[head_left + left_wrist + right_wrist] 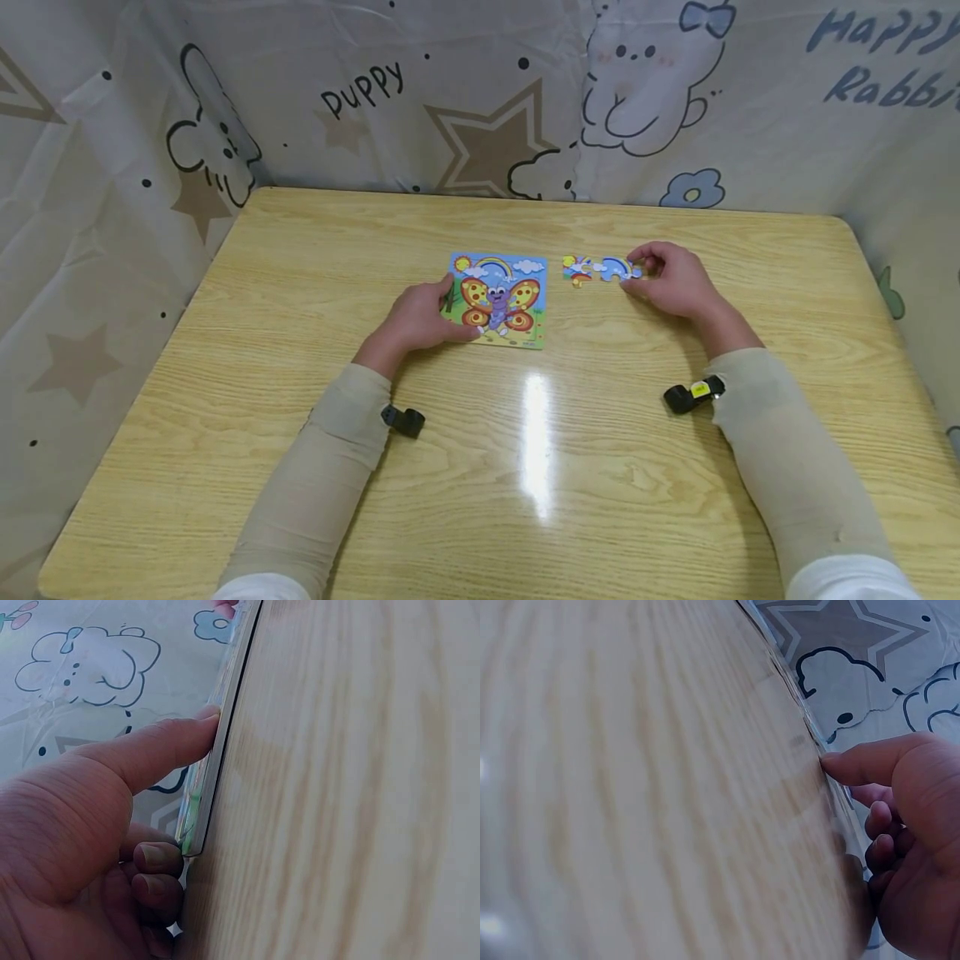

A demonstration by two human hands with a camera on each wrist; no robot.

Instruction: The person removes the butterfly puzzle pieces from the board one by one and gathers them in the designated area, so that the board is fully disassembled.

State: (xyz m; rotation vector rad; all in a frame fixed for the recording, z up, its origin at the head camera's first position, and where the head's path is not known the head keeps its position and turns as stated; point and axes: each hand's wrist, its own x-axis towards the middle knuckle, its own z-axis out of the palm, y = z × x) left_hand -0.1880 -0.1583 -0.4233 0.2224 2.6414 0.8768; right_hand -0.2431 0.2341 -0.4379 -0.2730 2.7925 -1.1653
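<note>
Head view: on the shiny wooden table [600, 467], toward the back, a flat butterfly board [498, 300] with a purple and orange butterfly, a sun, a rainbow and clouds. Holds its near left corner with the left hand [423, 317], thumb on the near edge, bent fingers at the left edge, gripping the board between. Just beside the board, on its right, some puzzle pieces [576, 268] in yellow, blue and red. A bit more to the right, a blue rainbow part [615, 267], very near those pieces; cannot tell about any touching. Pinches the right end of this rainbow part with the right hand [675, 283], thumb on the near side, pointer finger on the far side. Left wrist view: thumb against the thin edge of the board, fingers bent close to its corner. Right wrist view: thumb and bent fingers low by the table, with the rainbow part too hard to make out. On the arms, tan sleeves [322, 467], with one small black camera [405, 421] by each wrist. Behind the table, a pale cloth [300, 50] with stars, animals and a blue flower.
</note>
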